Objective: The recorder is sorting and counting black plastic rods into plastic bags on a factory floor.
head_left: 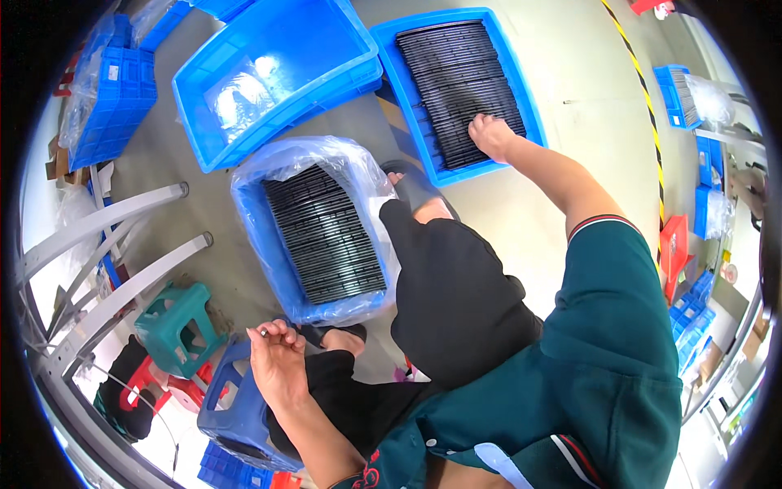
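Observation:
My right hand (491, 137) reaches down to the near part of a blue bin filled with rows of thin black strips (456, 81). Its fingers are curled together on a black strip, with the fingertips partly hidden. My left hand (278, 363) is raised beside my left knee, palm up. Its thumb and curled fingers pinch a small dark piece, too small to name. Nearer to me, a second bin lined with clear plastic film (244, 200) holds more black strips (326, 236) in close parallel rows.
A large blue crate (277, 65) with clear film inside stands at the far left. Stacked blue crates (114, 106), a green stool (181, 330) and a blue stool (232, 407) are on my left. Yellow-black floor tape (643, 90) and a red bin (674, 253) lie to the right.

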Available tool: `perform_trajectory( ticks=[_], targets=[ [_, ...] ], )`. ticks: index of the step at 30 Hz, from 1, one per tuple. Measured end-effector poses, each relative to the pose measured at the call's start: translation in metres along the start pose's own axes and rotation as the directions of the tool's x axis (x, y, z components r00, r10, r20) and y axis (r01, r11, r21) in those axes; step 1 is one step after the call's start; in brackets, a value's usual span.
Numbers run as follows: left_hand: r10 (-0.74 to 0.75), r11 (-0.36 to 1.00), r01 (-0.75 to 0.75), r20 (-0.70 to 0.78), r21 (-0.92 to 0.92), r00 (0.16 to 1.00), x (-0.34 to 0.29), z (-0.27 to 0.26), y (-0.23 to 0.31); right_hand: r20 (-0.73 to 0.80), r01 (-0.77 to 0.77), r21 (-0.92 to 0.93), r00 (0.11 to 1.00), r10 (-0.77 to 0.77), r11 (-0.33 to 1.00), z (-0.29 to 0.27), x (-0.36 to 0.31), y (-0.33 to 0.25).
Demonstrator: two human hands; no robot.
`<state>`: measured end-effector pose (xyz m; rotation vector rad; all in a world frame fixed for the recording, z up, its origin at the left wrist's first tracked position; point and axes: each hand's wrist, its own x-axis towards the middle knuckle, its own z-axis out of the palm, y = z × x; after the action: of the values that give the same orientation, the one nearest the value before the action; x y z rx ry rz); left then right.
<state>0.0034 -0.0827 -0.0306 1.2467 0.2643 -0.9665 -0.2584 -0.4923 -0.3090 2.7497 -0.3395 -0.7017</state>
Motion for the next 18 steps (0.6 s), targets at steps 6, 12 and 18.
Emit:
perform_trajectory(
  ticks=[6,12,18],
  targets=[
    [0.03,1.0,-0.03,-0.006,-0.001,1.0,-0.004,-0.005,0.003,0.027,-0.092,-0.012,0.995,0.092,0.996,0.012,0.005,0.001],
    [0.036,0.999,-0.036,-0.033,0.011,0.999,-0.002,-0.009,0.002,-0.06,-0.206,0.159,0.974,0.218,0.966,0.028,0.029,0.018],
    [0.04,0.999,-0.038,-0.057,0.033,0.998,0.0,-0.008,0.0,-0.082,-0.221,0.13,0.969,0.232,0.967,0.024,0.033,0.013]
  ],
)
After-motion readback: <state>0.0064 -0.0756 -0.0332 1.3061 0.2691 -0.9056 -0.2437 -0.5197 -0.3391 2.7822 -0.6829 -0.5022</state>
